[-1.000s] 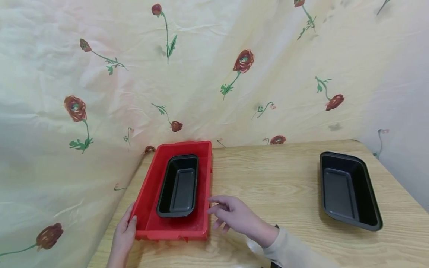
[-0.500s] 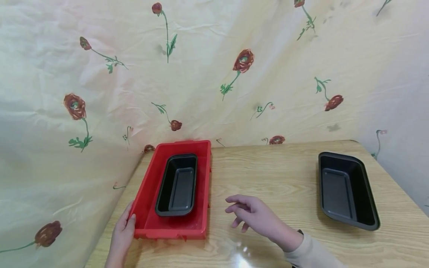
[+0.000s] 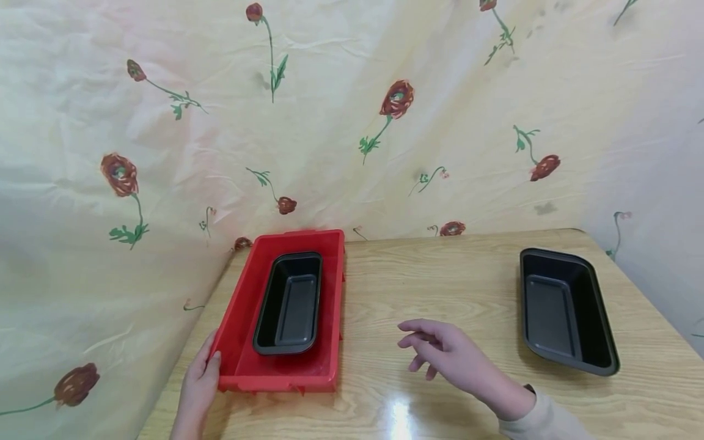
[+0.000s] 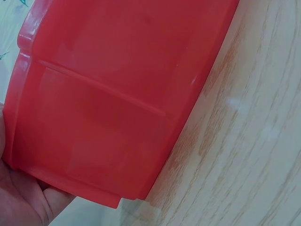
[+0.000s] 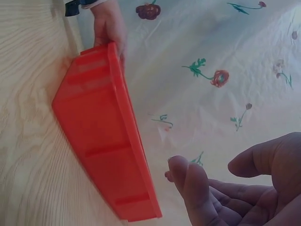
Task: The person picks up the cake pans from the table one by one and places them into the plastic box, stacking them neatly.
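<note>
By the table's (image 3: 429,275) left edge, red tray (image 3: 286,383), near left corner gripped by left hand (image 3: 198,384), black pan (image 3: 289,302) inside, right hand (image 3: 453,355) free and relaxed, second dark pan (image 3: 566,311) near right edge.

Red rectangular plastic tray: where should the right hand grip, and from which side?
Likely the right long rim of the tray, from the right: it juts outward, giving an edge to hook, and that side faces the right hand. The left hand grips the near left corner.
</note>
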`<move>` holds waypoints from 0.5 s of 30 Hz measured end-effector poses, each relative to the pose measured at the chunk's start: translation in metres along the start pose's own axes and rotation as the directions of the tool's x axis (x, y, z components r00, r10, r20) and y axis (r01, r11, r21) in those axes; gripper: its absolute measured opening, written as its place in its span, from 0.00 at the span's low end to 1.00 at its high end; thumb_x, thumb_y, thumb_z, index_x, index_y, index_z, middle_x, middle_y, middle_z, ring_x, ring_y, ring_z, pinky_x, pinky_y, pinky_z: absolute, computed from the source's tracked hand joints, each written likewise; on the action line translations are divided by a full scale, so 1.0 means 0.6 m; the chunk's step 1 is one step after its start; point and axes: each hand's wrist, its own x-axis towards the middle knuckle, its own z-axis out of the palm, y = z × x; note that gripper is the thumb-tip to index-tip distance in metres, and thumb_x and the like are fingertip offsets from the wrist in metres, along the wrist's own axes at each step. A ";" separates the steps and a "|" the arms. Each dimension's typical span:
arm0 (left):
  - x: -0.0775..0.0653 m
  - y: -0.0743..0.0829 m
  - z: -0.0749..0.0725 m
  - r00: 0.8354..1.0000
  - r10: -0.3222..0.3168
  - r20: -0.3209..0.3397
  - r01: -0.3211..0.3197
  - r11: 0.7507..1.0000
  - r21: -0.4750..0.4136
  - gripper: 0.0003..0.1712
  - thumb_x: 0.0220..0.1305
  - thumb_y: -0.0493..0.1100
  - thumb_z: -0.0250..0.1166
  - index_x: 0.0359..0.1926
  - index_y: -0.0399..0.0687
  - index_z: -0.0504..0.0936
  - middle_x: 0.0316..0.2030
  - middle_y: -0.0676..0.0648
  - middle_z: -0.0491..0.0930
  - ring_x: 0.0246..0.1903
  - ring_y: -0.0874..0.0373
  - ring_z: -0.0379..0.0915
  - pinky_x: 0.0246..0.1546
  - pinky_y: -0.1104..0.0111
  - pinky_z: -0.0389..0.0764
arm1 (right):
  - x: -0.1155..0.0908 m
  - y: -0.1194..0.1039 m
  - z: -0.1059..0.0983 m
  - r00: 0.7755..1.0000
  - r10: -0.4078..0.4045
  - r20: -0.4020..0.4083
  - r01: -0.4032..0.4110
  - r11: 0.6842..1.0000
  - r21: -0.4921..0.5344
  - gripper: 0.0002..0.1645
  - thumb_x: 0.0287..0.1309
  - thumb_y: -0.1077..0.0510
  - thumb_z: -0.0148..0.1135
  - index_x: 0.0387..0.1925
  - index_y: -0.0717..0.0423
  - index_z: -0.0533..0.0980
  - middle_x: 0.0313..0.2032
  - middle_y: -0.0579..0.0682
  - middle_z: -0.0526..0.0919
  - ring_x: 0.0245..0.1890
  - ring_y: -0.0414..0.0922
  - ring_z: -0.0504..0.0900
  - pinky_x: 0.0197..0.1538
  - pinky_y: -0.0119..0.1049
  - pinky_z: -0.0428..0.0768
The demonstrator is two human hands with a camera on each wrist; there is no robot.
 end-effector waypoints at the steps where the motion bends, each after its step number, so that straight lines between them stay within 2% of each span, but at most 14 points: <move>1: 0.000 0.000 0.000 1.000 0.003 0.001 -0.003 1.000 -0.003 0.35 0.84 0.39 0.42 0.84 0.50 0.43 0.80 0.33 0.47 0.74 0.32 0.50 0.65 0.43 0.70 | -0.003 0.001 -0.003 1.000 -0.005 -0.006 0.005 1.000 -0.012 0.23 0.77 0.63 0.54 0.66 0.74 0.71 0.50 0.59 0.85 0.34 0.47 0.87 0.29 0.40 0.86; 9: 0.002 0.000 0.001 1.000 0.005 0.000 -0.005 1.000 -0.018 0.34 0.84 0.38 0.42 0.84 0.51 0.42 0.80 0.33 0.45 0.75 0.32 0.48 0.67 0.42 0.67 | -0.028 0.011 -0.028 0.999 -0.030 -0.024 0.028 0.996 -0.089 0.24 0.78 0.62 0.53 0.65 0.75 0.70 0.50 0.62 0.85 0.33 0.45 0.87 0.29 0.40 0.86; 15: 0.002 -0.001 0.002 1.000 0.000 -0.001 0.000 1.000 -0.010 0.35 0.84 0.38 0.42 0.84 0.51 0.42 0.80 0.34 0.45 0.75 0.31 0.47 0.67 0.42 0.67 | -0.044 0.018 -0.044 0.997 -0.051 -0.050 0.046 0.994 -0.099 0.24 0.77 0.63 0.53 0.66 0.77 0.69 0.50 0.62 0.85 0.33 0.44 0.87 0.29 0.40 0.86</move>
